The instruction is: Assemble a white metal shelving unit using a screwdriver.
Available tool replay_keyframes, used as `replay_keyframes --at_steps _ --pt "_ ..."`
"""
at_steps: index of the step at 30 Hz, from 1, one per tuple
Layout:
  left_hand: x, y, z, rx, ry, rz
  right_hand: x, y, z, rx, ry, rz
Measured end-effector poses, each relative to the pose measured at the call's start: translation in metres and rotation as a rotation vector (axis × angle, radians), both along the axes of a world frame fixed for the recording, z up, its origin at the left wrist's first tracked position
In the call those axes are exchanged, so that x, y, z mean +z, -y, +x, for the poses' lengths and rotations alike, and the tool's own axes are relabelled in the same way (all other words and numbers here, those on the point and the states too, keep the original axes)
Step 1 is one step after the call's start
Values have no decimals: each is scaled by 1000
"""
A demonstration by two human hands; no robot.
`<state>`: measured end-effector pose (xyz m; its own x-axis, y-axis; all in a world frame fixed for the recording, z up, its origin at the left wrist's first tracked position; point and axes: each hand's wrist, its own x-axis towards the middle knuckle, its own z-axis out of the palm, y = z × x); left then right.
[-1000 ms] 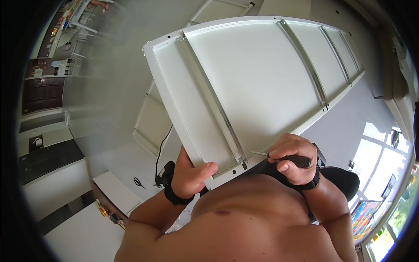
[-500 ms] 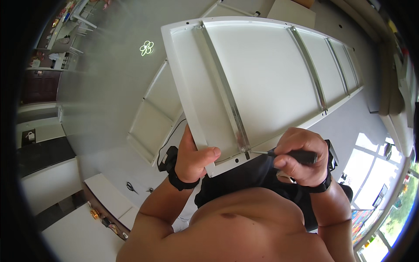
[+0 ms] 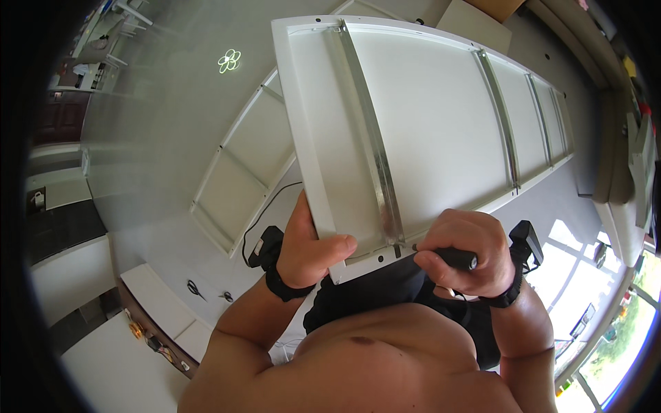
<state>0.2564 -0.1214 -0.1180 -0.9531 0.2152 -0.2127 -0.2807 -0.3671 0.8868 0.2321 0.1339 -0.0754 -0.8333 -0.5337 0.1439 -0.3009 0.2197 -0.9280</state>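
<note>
Across the upper middle of the frame, we have a long white rectangular panel (image 3: 437, 124), its framed, shallow tray-like face turned up toward us. Its long axis runs left to right, with the broad near end at left and the far end narrowing toward the right side of the frame. The sheet looks smooth and matte inside a raised white rim (image 3: 303, 144), dotted with small dark holes. Slim crossbars span its width; the nearest crossbar (image 3: 375, 148) has a shiny, metallic, streaked look.

At the panel's lower left corner, our left hand (image 3: 311, 251) grips the rim, thumb laid along the top; the other fingers are hidden underneath. Right of the lower middle, our right hand (image 3: 475, 248) has its fingers clenched around a screwdriver (image 3: 458, 259) with a rounded, smooth black handle. Its butt faces right and slightly down, while its shaft side points left toward the crossbar's lower end; we cannot tell whether the tip touches it.

Left of centre, a second white panel (image 3: 237, 160) with crossbars lies slanted on the smooth grey floor (image 3: 158, 158), its long axis running from lower left to upper right. Dark scissors (image 3: 196, 290) rest at lower left, and a thin black cable (image 3: 265, 210) curves near our left hand.
</note>
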Motion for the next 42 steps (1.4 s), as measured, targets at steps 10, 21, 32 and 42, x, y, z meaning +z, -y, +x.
replay_keyframes --at_steps 10,21,32,42 --pt "-5 -4 0 -53 -28 90 -16 -3 1 -20 79 -123" --pt "5 -3 8 -31 12 -28 -15 -5 -5 15 66 -115" --pt "-5 5 5 -66 17 -99 -19 -2 -28 66 285 -107" --pt "-2 4 5 -48 66 -116 -13 4 -39 118 224 -68"
